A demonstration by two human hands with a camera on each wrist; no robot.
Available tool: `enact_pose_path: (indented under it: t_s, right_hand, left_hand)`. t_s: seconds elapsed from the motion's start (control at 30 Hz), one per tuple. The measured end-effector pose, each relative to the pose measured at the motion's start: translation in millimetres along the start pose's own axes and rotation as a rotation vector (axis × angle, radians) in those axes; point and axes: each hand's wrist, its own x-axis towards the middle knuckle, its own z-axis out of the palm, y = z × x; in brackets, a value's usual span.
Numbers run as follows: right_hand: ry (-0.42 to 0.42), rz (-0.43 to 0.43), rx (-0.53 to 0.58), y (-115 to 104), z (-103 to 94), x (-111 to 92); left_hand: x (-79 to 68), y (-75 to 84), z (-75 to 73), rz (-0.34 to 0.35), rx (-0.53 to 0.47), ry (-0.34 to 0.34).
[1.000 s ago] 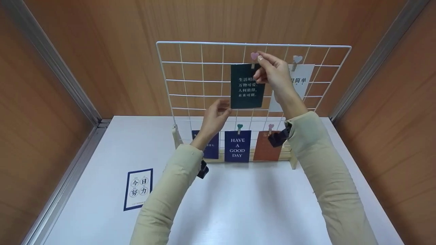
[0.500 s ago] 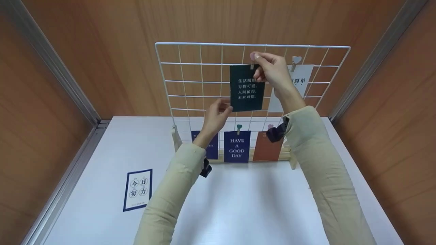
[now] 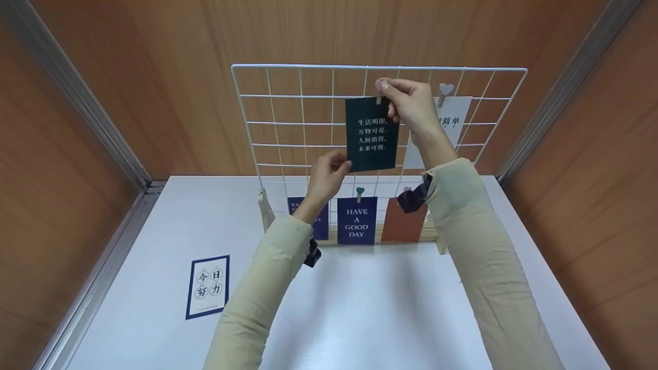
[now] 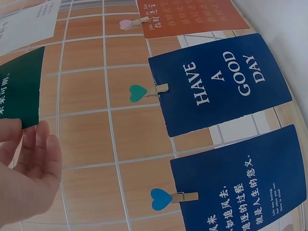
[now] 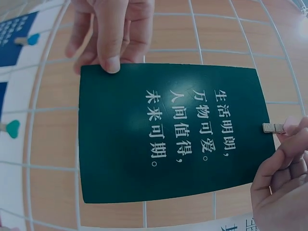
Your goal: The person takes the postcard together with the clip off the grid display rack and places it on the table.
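A dark green card [image 3: 371, 160] with white lettering hangs in front of the white wire grid [image 3: 288, 123], near its top. My left hand [image 3: 326, 177] pinches the card's lower left corner, thumb on the printed face and fingers behind. At the card's top edge, my right hand [image 3: 416, 108] pinches the pink heart end of a small wooden clothespin [image 5: 273, 128], whose tip sits over the card's edge. Whether the clothespin also bites a grid wire cannot be made out. A white card [image 3: 455, 110], clipped with a white heart clothespin [image 3: 446, 90], hangs to the right, partly behind my right wrist.
Lower on the grid hang a blue "HAVE A GOOD DAY" card [image 3: 357, 226], an orange-red card [image 3: 402, 223] and another blue card [image 4: 240, 178], each with a heart clothespin. A blue-bordered card [image 3: 207, 287] lies on the white table [image 3: 139, 288]. Wood-grain panels [image 3: 169, 103] surround it.
My right hand has shifted slightly left with the clothespin. The green card's lower edge sits a little lower, and my left thumb now overlaps its corner.
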Motion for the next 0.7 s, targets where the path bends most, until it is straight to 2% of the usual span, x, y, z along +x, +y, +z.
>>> enact_pose_path:
  t_s: [0.27,0.53,0.7]
  right_hand:
    - [0.031,-0.022,0.086,4.6,0.2,-0.2]
    - [0.056,-0.112,0.122,5.6,2.9,-0.3]
    - [0.081,-0.164,0.159,4.0,0.8,-1.3]
  left_hand:
    - [0.6,-0.5,-1.1,0.017,0.005,-0.002]
    - [-1.4,-4.5,-2.4,0.016,0.029,0.008]
    - [-2.5,-5.3,-2.6,0.018,0.007,-0.008]
